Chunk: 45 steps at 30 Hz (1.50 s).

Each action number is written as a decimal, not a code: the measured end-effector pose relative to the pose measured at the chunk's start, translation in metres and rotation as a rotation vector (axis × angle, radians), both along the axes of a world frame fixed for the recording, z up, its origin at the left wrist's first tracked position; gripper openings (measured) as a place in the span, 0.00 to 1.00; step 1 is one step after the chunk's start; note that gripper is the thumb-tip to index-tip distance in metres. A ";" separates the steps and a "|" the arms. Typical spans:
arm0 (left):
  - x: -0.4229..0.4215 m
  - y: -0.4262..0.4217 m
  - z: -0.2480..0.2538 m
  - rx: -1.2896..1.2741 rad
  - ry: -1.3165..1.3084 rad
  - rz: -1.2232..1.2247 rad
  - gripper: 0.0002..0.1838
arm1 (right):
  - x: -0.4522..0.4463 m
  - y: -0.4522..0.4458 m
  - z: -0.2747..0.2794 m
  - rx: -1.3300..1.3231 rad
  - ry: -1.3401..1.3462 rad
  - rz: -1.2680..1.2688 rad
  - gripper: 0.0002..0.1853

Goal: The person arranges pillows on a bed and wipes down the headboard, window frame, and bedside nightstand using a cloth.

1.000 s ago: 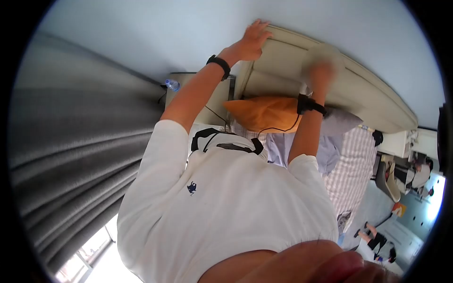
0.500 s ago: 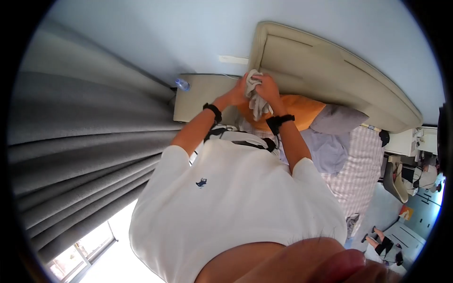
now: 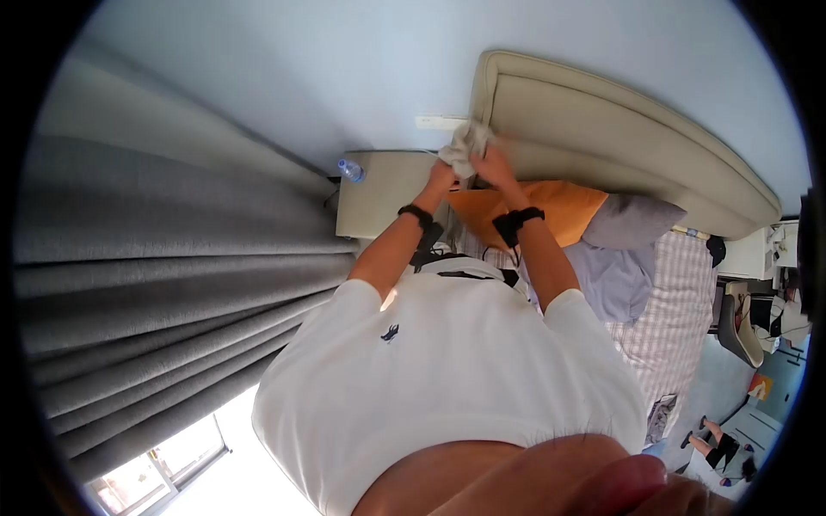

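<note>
A crumpled light grey cloth is bunched between my two hands, near the corner where the nightstand meets the headboard. My left hand grips its lower left side, with the fingers closed. On the other side, my right hand is closed on the cloth and slightly blurred by motion. Part of the cloth is smeared too. Below the hands lies an orange pillow. The beige headboard rises just behind and to the right of them.
To the left, a beige nightstand carries a clear plastic bottle. Grey curtains hang along the left side. A grey pillow lies on the checked bed. Another person sits at the far lower right.
The cloth hung down from my hands before; now it is gathered up higher between them. My view has shifted, so the room sits a little further right and lower.
</note>
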<state>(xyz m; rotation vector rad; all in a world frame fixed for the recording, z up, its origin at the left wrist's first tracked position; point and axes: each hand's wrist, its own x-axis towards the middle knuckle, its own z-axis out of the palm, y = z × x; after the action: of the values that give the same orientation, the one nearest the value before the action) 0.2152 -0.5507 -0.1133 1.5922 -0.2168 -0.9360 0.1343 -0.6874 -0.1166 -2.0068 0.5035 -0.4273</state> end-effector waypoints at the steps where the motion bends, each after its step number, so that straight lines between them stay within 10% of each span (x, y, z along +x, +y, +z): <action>1: 0.007 0.002 -0.007 -0.009 -0.003 -0.007 0.22 | -0.010 0.005 0.011 -0.009 -0.003 -0.007 0.27; 5: 0.053 -0.006 0.011 -0.503 -0.553 0.362 0.27 | -0.012 0.028 0.109 0.024 -0.019 0.062 0.20; 11: 0.063 -0.062 0.133 -0.400 -0.960 0.027 0.39 | 0.028 0.000 0.121 -0.099 -0.500 -0.343 0.26; 16: 0.060 -0.087 0.125 -0.179 -1.492 -0.302 0.38 | 0.052 -0.033 0.128 -0.391 -0.393 -0.305 0.32; 22: 0.046 -0.079 0.106 -0.014 -1.031 -0.319 0.48 | 0.044 -0.044 0.092 -0.313 -0.180 -0.390 0.29; 29: 0.012 -0.053 0.086 -0.253 -1.080 -0.199 0.42 | 0.023 -0.043 0.073 -0.652 -0.292 -0.033 0.28; 32: 0.017 -0.056 0.147 -0.324 -1.257 0.033 0.43 | 0.035 -0.030 0.142 -0.645 -0.443 -0.353 0.24; 35: 0.040 -0.072 0.152 -0.087 -1.714 -0.084 0.44 | 0.050 -0.047 0.155 -0.623 -0.334 -0.221 0.23; 37: 0.040 -0.076 0.128 -0.152 -1.434 -0.203 0.47 | 0.056 -0.051 0.152 -0.562 0.474 -0.188 0.22; 45: 0.056 -0.089 0.103 -0.291 -1.153 -0.205 0.40 | 0.068 -0.052 0.153 -0.619 0.603 -0.237 0.20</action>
<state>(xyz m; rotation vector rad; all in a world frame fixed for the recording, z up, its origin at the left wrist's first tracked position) 0.2712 -0.6401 -0.0103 1.6786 -1.2657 -0.0118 0.2024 -0.7398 0.0360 -2.6963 1.0906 -0.1058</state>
